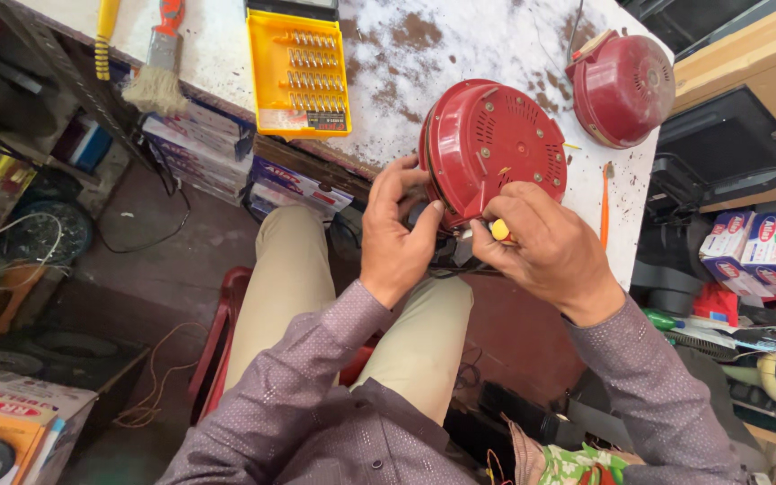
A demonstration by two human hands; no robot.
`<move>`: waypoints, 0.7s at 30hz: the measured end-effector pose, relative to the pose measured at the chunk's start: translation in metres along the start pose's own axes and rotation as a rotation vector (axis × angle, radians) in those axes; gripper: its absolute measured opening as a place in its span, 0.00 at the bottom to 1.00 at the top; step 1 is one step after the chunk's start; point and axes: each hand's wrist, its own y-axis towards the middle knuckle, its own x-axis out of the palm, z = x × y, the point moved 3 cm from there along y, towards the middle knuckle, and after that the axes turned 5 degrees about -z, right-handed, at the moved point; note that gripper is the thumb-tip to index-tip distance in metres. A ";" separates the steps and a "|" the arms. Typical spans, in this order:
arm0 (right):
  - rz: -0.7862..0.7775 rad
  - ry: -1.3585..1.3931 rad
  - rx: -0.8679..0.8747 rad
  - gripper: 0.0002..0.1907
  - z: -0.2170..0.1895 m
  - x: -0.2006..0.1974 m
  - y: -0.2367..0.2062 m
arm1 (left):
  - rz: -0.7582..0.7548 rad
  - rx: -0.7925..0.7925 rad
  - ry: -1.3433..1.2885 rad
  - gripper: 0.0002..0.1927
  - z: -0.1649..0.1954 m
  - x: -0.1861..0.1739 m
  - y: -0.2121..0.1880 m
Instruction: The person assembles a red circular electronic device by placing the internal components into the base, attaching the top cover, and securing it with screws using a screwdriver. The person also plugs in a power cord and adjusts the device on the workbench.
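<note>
A round red appliance base (494, 148) with vent slots rests tilted against the near edge of the white workbench (460, 54). My left hand (399, 229) grips its lower left rim and the dark part under it. My right hand (545, 242) is closed around a yellow-handled screwdriver (499, 230), whose tip points at the bottom of the base. A second red round part (623, 85) lies further right on the bench.
A yellow case of screwdriver bits (300, 74) and a paint brush (158, 72) lie on the bench's left side. An orange-handled tool (604, 208) lies by the bench's right edge. Boxes (770, 256) and clutter sit to the right, cables and tyres to the left.
</note>
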 end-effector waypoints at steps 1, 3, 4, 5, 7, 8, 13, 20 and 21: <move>0.002 0.011 0.004 0.14 0.000 -0.001 0.000 | 0.030 -0.038 -0.018 0.18 0.002 0.003 -0.001; 0.013 0.027 0.011 0.15 -0.001 -0.002 0.000 | 0.089 0.000 0.093 0.18 0.007 0.009 0.000; 0.015 0.027 0.008 0.14 -0.001 -0.003 -0.001 | 0.121 0.069 0.222 0.18 0.011 0.011 0.002; 0.017 0.027 0.005 0.14 -0.001 -0.004 -0.001 | 0.153 0.136 0.352 0.18 0.015 0.012 0.003; 0.025 0.028 -0.002 0.14 -0.002 -0.006 -0.002 | 0.165 0.124 0.247 0.18 0.016 0.012 0.009; 0.029 0.028 -0.007 0.14 -0.002 -0.007 -0.002 | 0.172 0.117 0.194 0.18 0.017 0.011 0.011; 0.048 -0.013 0.012 0.14 -0.002 -0.006 -0.007 | -0.043 -0.451 -0.519 0.13 0.003 0.008 0.022; 0.053 -0.012 -0.011 0.14 -0.005 0.004 -0.013 | 0.144 -0.454 -0.541 0.14 0.004 0.018 0.019; 0.055 -0.011 -0.014 0.14 -0.006 0.005 -0.013 | 0.163 -0.412 -0.554 0.14 0.005 0.020 0.018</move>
